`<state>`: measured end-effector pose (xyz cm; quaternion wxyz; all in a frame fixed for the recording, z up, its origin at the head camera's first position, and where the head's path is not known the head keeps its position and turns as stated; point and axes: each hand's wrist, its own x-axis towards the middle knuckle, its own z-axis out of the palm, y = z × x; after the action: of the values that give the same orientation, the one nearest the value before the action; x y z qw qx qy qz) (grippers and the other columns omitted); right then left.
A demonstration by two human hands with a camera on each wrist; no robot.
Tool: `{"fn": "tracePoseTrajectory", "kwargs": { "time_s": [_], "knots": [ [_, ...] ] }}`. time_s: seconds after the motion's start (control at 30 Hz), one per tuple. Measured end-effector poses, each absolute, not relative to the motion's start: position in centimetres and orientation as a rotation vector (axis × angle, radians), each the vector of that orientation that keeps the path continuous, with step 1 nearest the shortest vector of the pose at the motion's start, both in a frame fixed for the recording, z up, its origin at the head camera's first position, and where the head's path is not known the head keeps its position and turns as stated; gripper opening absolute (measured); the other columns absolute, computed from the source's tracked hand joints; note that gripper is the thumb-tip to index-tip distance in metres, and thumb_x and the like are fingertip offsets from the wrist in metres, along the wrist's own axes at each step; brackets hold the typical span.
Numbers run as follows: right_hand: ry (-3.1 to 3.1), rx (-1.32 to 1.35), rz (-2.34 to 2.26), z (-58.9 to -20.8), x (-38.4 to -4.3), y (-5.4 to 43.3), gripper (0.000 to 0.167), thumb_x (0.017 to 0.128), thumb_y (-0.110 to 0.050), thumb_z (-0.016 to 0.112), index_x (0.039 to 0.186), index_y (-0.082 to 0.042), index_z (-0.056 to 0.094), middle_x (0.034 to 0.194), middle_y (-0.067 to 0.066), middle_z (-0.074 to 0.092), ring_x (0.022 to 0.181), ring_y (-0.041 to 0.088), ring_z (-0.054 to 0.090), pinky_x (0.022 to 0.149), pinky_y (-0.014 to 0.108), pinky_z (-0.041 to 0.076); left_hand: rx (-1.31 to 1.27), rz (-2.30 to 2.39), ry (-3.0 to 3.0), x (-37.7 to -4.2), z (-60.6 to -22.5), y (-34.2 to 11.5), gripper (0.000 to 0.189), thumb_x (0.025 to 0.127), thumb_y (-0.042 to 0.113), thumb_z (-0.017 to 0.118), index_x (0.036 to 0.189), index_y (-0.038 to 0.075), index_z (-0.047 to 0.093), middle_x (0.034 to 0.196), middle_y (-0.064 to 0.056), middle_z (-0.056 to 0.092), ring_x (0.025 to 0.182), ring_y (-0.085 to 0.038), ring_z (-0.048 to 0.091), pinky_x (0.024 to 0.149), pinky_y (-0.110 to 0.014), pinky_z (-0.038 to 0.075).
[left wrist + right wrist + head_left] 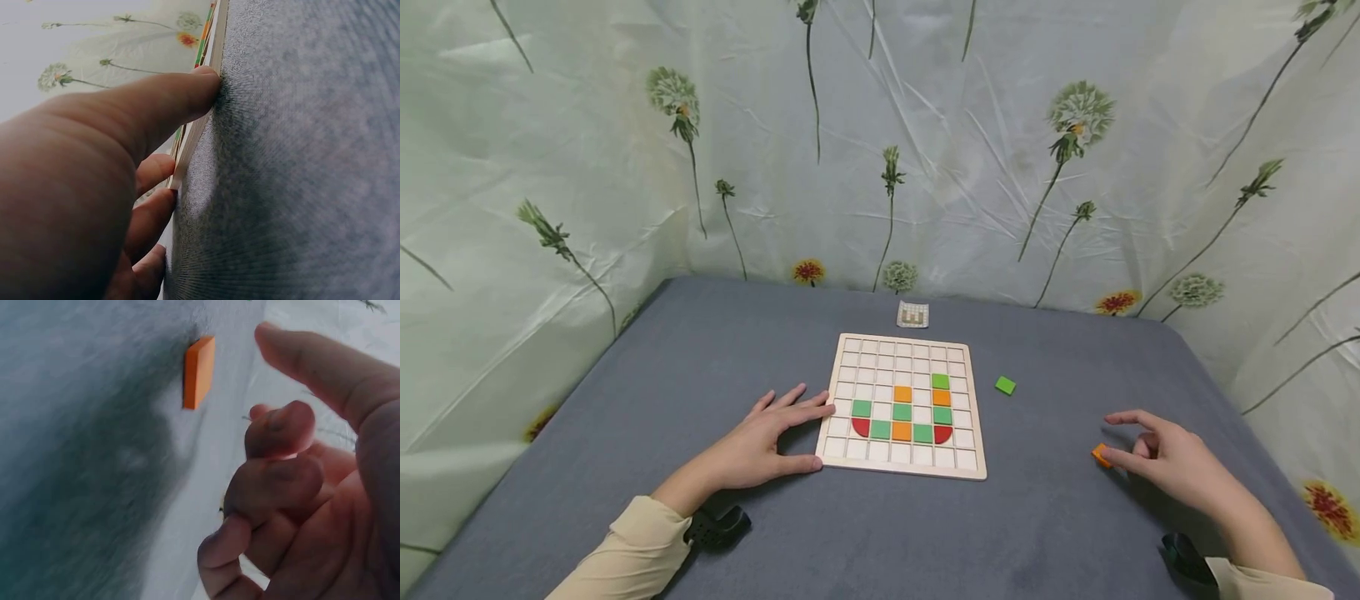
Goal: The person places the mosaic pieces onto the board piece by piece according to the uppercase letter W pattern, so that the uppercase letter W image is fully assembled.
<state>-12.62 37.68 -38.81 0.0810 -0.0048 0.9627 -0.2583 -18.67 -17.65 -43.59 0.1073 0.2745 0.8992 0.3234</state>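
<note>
My left hand (758, 446) lies at the left side of a wooden grid board (827, 446), fingers spread and fairly straight. In the left wrist view the thumb (172, 94) touches the board's edge. Coloured tiles sit in the grid: orange, green and red ones with a rounded corner. On the right, my right hand (1176, 458) hovers by a loose orange tile (1101, 455). The right wrist view shows that orange tile (199, 374) on the cloth, apart from the thumb and the bent fingers, which hold nothing.
A loose green tile (1005, 385) lies just right of the board. Behind the board is a small pattern card (913, 314). Grey cloth (1037, 525) covers the table, and a flowered curtain (970, 200) hangs at its back and sides.
</note>
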Motion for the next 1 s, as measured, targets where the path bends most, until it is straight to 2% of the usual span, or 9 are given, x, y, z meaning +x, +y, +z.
{"fn": "tracePoseTrajectory", "kwargs": {
  "time_s": [0.47,0.73,1.0],
  "knots": [
    [2.768,0.15,-0.786,-40.0,-11.6,39.9,0.066,0.101,-0.042,0.075,0.145,0.004,0.057,0.063,-0.004,0.055,0.051,0.005,0.035,0.05,0.027,0.032,0.82,0.94,2.649,-18.6,-43.6,-17.6,0.074,0.094,0.046,0.083,0.159,0.026,0.055,0.174,0.0,0.039,0.167,-0.043,0.019,0.128,-0.075,0.004],
    [2.752,0.165,-0.806,-40.5,-11.4,39.9,0.054,0.1,-0.04,0.077,0.133,0.001,0.063,0.063,-0.005,0.051,0.051,0.005,0.035,0.052,0.027,0.031,0.822,0.941,2.654,-18.6,-43.6,-17.6,0.074,0.093,0.046,0.083,0.159,0.026,0.056,0.173,0.0,0.04,0.167,-0.043,0.019,0.129,-0.075,0.004],
    [2.778,0.169,-0.788,-40.7,-11.4,39.8,0.05,0.098,-0.039,0.079,0.126,-0.001,0.066,0.064,-0.005,0.051,0.053,0.005,0.036,0.053,0.027,0.03,0.819,0.946,2.653,-18.5,-43.5,-17.5,0.074,0.093,0.045,0.083,0.159,0.026,0.056,0.173,0.0,0.04,0.167,-0.043,0.02,0.129,-0.075,0.004]
  ]
}}
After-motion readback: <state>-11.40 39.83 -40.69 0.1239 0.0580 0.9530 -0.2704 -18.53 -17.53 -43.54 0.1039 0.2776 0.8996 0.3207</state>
